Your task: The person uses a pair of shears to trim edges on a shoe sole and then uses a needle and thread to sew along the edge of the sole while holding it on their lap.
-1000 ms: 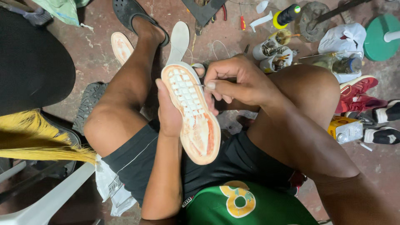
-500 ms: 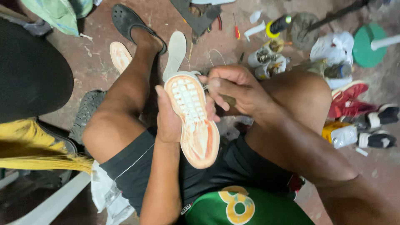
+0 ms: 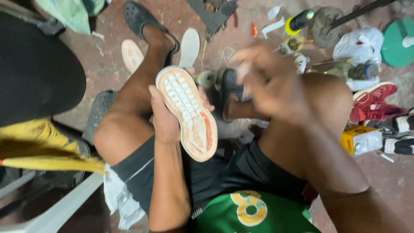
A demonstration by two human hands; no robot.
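My left hand grips a shoe from the side, with its orange and white sole turned up over my lap. My right hand is a motion blur above my right knee, clear of the shoe and to its right. Its fingers look curled, but the blur hides whether anything is in them. A small greyish bottle lies on the floor just past the shoe's toe end.
Two loose insoles lie by my left foot. Red shoes, a yellow box, a white bag, a yellow-capped bottle and a green disc crowd the right. Another person's dark shape and a white chair stand left.
My right hand has left the shoe's toe end and swung fast to the right above my knee. The left hand still holds the shoe sole-up in the same place.
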